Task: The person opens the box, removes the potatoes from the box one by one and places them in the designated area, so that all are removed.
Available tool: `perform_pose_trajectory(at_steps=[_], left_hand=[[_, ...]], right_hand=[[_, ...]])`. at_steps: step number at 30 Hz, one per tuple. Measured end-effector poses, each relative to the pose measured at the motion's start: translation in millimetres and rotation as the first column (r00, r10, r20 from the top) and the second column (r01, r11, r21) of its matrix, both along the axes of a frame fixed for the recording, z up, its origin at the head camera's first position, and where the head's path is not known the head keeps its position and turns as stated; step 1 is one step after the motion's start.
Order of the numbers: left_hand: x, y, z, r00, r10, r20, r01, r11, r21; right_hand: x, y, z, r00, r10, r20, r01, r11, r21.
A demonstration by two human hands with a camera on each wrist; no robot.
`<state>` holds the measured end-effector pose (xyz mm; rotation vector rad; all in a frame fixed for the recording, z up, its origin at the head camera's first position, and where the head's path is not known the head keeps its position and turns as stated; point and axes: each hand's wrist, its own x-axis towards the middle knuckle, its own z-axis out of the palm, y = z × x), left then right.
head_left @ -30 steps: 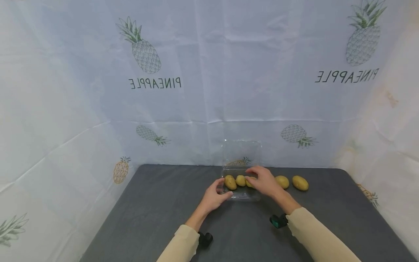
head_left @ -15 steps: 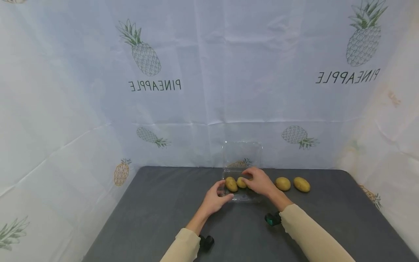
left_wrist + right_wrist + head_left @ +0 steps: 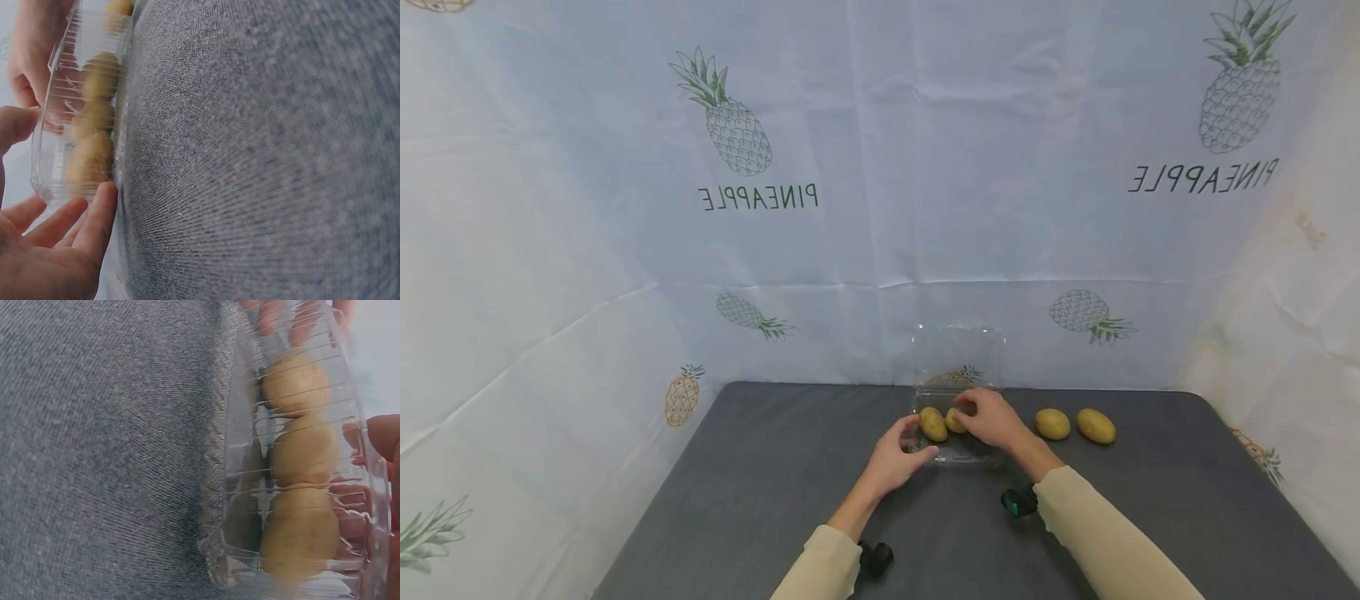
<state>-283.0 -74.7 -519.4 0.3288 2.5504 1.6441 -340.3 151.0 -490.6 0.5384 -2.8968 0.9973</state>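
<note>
1. Behind everything, the pineapple-printed cloth is hanging as a wall, its wording reading backwards.
2. Below that, the dark worktop is carrying all the action.
3. Centre stage, the clear container is standing on the worktop, its lid rising open at the back; it is looking light, thin and flexible, likely to skid or dent, so bracing it low at the ends should beat squeezing.
4. At its left end, the left hand is touching the plastic, fingers spread and relaxed; opposite, the right hand is resting inside, bent fingers beside the third potato, and whether they are grasping it the views aren't telling.
5. Left of that one, the left potato and middle potato are completing the row.
6. Outside, to the right, the oval potato and rounder potato are lying loose; they are looking firm, smooth and dense, best gripped round the middle.
</note>
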Motion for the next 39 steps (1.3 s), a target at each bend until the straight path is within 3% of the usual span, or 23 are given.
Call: perform_pose_trajectory(at_steps=[20, 28, 39], left_hand=[[0.4, 2, -0.9, 1.0, 0.011, 0.001, -0.011, 1.0, 0.001], [-0.6, 2, 1.7, 1.0, 0.015, 0.006, -0.015, 1.0, 0.003], [-1.9, 2, -0.7, 1.0, 0.013, 0.008, -0.013, 1.0, 0.0]], right_hand=[[-2.3, -4, -7.4, 0.999, 0.015, 0.03, -0.017, 0.996, 0.09], [0.9, 1, -3.9, 0.999, 0.037, 0.002, -0.037, 0.999, -0.017], [12.5, 6, 7.9, 0.996, 0.088, -0.031, -0.09, 0.992, -0.085]])
